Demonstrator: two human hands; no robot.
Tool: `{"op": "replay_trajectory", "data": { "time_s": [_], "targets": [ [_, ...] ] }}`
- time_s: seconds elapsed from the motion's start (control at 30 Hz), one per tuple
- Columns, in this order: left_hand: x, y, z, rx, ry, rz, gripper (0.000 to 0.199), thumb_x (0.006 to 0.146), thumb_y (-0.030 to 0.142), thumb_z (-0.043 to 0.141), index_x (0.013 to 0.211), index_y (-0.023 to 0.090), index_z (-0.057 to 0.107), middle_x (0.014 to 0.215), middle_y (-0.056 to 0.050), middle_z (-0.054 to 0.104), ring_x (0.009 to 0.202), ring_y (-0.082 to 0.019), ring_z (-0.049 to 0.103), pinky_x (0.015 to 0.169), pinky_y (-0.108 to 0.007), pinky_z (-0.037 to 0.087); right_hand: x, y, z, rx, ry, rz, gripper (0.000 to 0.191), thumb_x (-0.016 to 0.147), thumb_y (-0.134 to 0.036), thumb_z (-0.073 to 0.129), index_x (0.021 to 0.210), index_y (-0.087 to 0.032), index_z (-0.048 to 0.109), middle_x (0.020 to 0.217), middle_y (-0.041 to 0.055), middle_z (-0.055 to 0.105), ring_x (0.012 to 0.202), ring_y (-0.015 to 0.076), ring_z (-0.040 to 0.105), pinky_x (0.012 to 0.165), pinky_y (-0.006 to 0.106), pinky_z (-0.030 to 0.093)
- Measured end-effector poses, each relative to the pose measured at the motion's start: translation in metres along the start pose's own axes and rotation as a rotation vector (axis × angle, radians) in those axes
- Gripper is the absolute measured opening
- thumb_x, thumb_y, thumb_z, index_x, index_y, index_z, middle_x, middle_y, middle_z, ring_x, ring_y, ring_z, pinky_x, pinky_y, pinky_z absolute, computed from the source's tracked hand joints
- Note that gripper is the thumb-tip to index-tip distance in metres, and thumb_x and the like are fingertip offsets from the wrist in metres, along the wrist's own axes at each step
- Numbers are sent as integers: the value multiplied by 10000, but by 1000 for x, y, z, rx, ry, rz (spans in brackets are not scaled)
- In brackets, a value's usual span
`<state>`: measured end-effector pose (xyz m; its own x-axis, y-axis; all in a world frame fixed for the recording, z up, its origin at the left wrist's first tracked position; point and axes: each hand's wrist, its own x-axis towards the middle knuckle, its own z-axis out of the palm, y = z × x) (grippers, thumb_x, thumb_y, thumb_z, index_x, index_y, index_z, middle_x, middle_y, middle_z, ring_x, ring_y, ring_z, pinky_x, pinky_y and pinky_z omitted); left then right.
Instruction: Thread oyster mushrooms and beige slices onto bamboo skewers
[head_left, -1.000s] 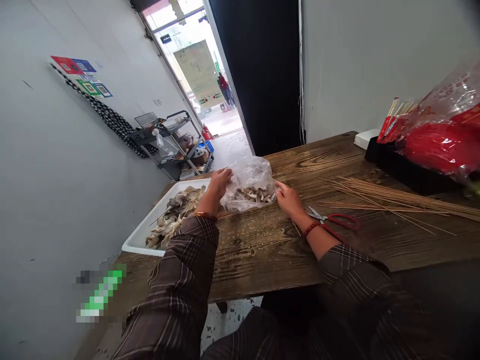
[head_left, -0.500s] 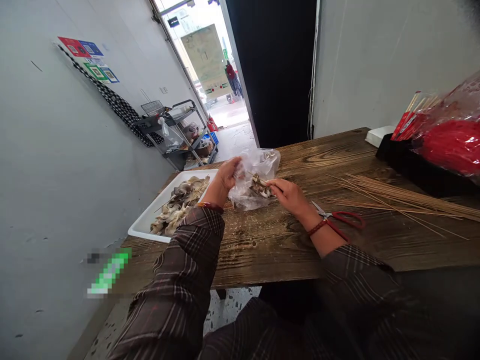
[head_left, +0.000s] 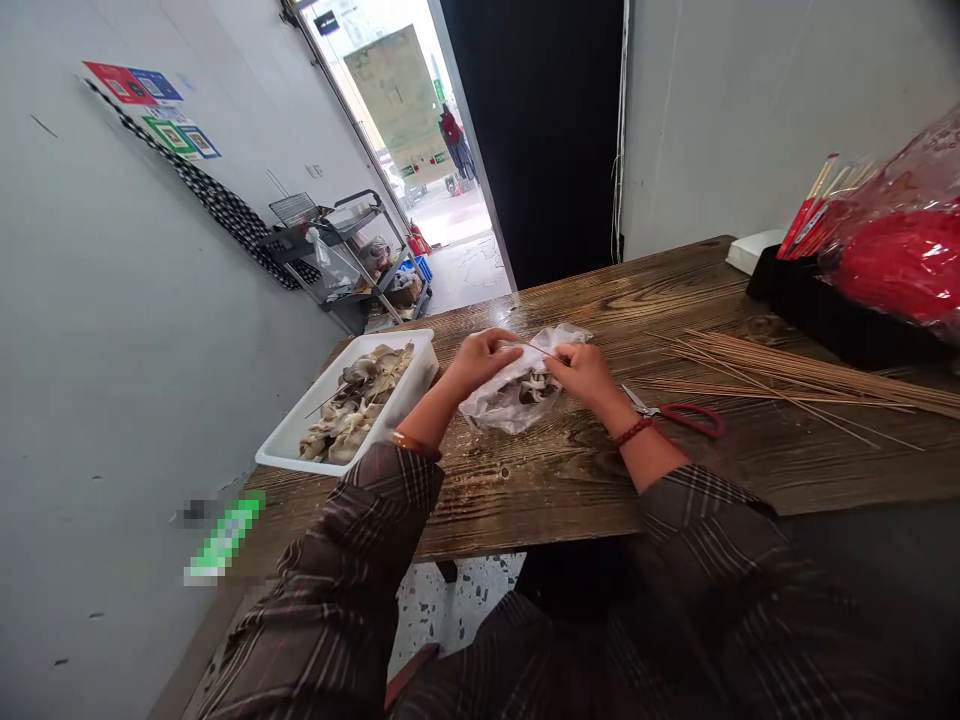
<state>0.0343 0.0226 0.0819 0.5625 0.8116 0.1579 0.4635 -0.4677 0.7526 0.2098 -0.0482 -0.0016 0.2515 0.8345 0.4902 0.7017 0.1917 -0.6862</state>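
A thin wooden skewer [head_left: 536,348] spans the gap between my two hands, above a clear plastic bag. My left hand [head_left: 484,360] pinches its left end, and my right hand [head_left: 583,372] grips the other end. The plastic bag [head_left: 499,410] lies on the table under my hands, with greyish mushroom pieces [head_left: 534,387] in its opening. To the left, a white tray [head_left: 292,458] holds a heap of mushroom pieces [head_left: 352,405], some on skewers. Red-handled scissors [head_left: 694,418] lie just right of my right wrist.
Many loose skewers [head_left: 787,375] lie on the wooden table [head_left: 480,515] at the right. Behind them stands a black holder [head_left: 806,305] with a red plastic-wrapped bundle [head_left: 904,265]. A white box [head_left: 754,250] is at the back edge. A cart [head_left: 360,250] stands beyond the table.
My left hand has let go of the bag and now pinches the skewer. The bag has been lowered onto the table. The view has shifted slightly.
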Motion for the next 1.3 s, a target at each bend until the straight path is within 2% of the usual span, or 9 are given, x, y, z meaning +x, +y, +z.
{"op": "replay_trajectory", "data": {
  "time_s": [0.07,0.17,0.27,0.37,0.6,0.8,1.07,1.17,1.3],
  "targets": [
    [-18,1,-4,258,193,111,414,678,310,777,1068,197,697,847,-54,616,826,-209,580,807,-348,465,0,-2,-1,73,47,66,388,819,-365,540,492,-199,415,506,-33,364,524,110,324,523,272,192],
    [-55,5,0,563,336,188,532,727,361,743,1221,209,615,1110,-119,592,1070,-292,533,946,-418,414,-1,-5,-3,154,88,134,456,841,-427,521,473,-208,363,492,-38,313,502,103,298,513,278,172],
    [-89,3,15,762,391,182,547,791,423,680,1285,218,563,1214,-149,551,1122,-329,495,940,-447,399,-2,-5,-2,189,115,157,498,842,-467,528,458,-219,330,472,-44,281,487,100,272,509,282,171],
    [-101,-12,30,766,381,126,523,799,438,672,1261,213,576,1174,-149,550,1091,-320,504,910,-431,415,-3,-3,2,319,97,166,509,838,-495,536,462,-220,330,463,-49,280,477,93,267,493,274,178],
    [-69,-58,37,253,437,-159,416,743,428,729,1054,165,645,908,-65,524,812,-191,535,805,-334,459,-9,-16,-1,782,-2,158,563,777,-644,605,484,-204,413,445,-63,313,441,69,250,439,247,175],
    [-41,-66,41,-189,414,-189,284,643,287,762,834,177,584,733,5,553,681,-138,502,657,-250,393,-8,-25,-14,1060,-10,250,595,634,-720,706,531,-208,419,468,-78,343,420,53,262,402,216,196],
    [-17,-66,30,-872,487,-326,209,586,75,608,672,181,450,579,62,505,504,-85,497,556,-216,430,-4,-23,-22,1050,35,269,609,642,-742,682,538,-212,399,473,-84,323,408,49,247,386,209,184],
    [-12,-64,28,-1078,433,-373,227,636,42,573,696,188,409,576,60,516,474,-74,495,546,-216,452,-3,-16,-20,950,63,241,590,698,-739,637,545,-211,422,476,-76,341,415,57,258,396,218,198],
    [-15,-71,27,-1130,275,-436,253,763,104,573,640,189,369,472,86,355,365,-26,281,408,-167,297,1,0,-15,664,160,183,578,788,-710,557,530,-203,455,477,-56,372,449,75,301,437,233,225]
  ]
}}
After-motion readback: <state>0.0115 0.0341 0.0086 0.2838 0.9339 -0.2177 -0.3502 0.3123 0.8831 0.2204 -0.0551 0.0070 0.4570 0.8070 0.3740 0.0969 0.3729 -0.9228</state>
